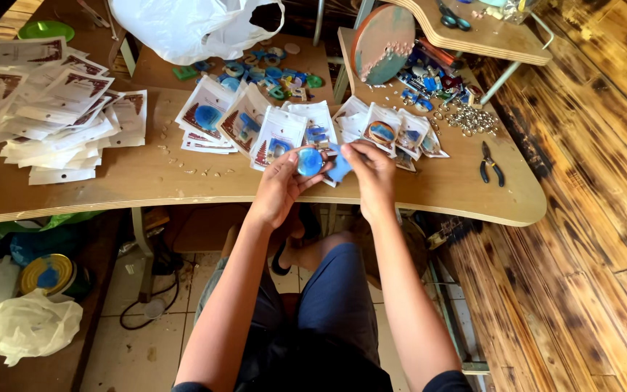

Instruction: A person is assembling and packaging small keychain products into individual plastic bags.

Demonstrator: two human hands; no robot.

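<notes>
My left hand (282, 185) pinches a round blue disc (310, 162), fingers curled narrow round its rim, held just over the near edge of the table (146, 181). My right hand (371, 170) sits at 3 o'clock of the disc, fingertips closed on a small blue cloth (339, 167) that touches the disc's side. Beyond my hands, at 12 o'clock, filled packets (277, 134) lie fanned in a row, each showing a blue piece inside, so I judge a fair batch done. Farther back at 12 o'clock loose blue pieces (270, 72) lie scattered, seemingly not yet packed, and at 10 o'clock a big heap of flat packets (52, 109) looks unfilled, so much seems left. Pliers (491, 165) lie at 3 o'clock, untouched, with a pile of metal rings (469, 120) at 2 o'clock
</notes>
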